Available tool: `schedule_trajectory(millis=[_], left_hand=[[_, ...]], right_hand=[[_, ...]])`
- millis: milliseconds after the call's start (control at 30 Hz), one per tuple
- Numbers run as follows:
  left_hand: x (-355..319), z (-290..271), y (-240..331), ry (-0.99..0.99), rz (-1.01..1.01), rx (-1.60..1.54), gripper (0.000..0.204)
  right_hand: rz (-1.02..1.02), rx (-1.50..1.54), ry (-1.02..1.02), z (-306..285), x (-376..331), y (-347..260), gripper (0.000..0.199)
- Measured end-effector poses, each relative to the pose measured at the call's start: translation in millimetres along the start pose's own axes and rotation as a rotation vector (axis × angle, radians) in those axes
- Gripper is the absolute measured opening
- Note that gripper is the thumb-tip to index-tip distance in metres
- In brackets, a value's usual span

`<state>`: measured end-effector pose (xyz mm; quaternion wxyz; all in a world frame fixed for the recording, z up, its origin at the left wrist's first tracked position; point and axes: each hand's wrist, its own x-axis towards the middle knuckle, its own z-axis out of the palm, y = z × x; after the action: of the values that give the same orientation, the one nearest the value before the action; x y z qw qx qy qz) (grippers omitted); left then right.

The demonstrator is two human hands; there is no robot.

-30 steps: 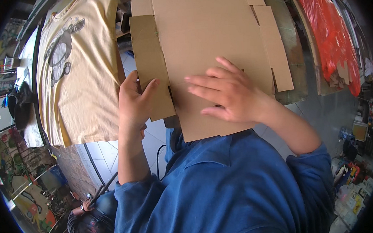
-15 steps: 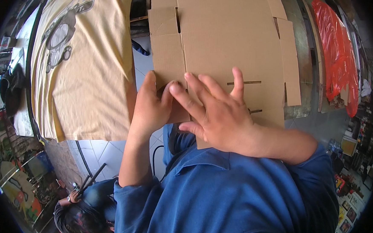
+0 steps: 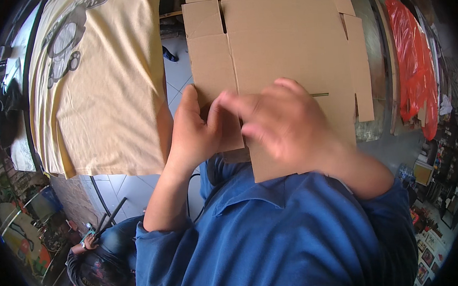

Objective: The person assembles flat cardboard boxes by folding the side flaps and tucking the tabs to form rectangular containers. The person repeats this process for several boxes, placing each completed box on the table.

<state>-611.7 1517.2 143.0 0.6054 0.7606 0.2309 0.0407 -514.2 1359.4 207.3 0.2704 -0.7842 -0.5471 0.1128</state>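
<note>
A flat brown cardboard box blank [image 3: 286, 45] with cut flaps and slots is held up in front of me, above my blue shirt. My left hand [image 3: 194, 134] grips its lower left flap, thumb on the front face. My right hand [image 3: 285, 124] lies across the lower middle of the cardboard, fingers pointing left toward the left hand and blurred by motion. The bottom edge of the blank is hidden behind both hands.
A pale yellow T-shirt [image 3: 100, 88] with a grey print is spread flat at the left. Red plastic bags [image 3: 413, 63] hang at the right. White floor tiles [image 3: 116, 192] show below. Another person [image 3: 97, 256] crouches at the lower left among cluttered goods.
The cardboard has shifted right and lower in view. My right hand slid left across it until its fingers reached the left hand at the left flap.
</note>
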Motion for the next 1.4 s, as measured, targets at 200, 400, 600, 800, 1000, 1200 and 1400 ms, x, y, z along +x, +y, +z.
schedule_trajectory(millis=[200, 400, 600, 800, 1000, 1200, 1400], left_hand=[[0, -2, 23, 0.005, -0.027, 0.198, 0.027], [-1, -3, 21, 0.004, 0.077, 0.153, 0.026], [-1, -3, 25, -0.002, 0.099, 0.174, 0.025], [1, -1, 14, 0.034, 0.014, 0.102, 0.025], [1, -1, 14, 0.027, -0.002, 0.059, 0.024], [0, -2, 26, 0.081, -0.030, 0.109, 0.025], [-6, 2, 39, 0.127, -0.060, 0.166, 0.024]], right_hand=[[0.138, 0.015, 0.290, 24, 13, 28, 0.017], [0.206, -0.090, 0.301, 30, 24, 27, 0.022], [0.223, -0.153, 0.355, 28, 59, 50, 0.021], [0.164, -0.186, 0.361, 31, 42, 34, 0.019], [0.240, -0.186, 0.406, 34, 50, 35, 0.017], [0.160, -0.123, 0.399, 11, 40, 61, 0.012], [0.032, -0.192, 0.340, -11, -39, 72, 0.027]])
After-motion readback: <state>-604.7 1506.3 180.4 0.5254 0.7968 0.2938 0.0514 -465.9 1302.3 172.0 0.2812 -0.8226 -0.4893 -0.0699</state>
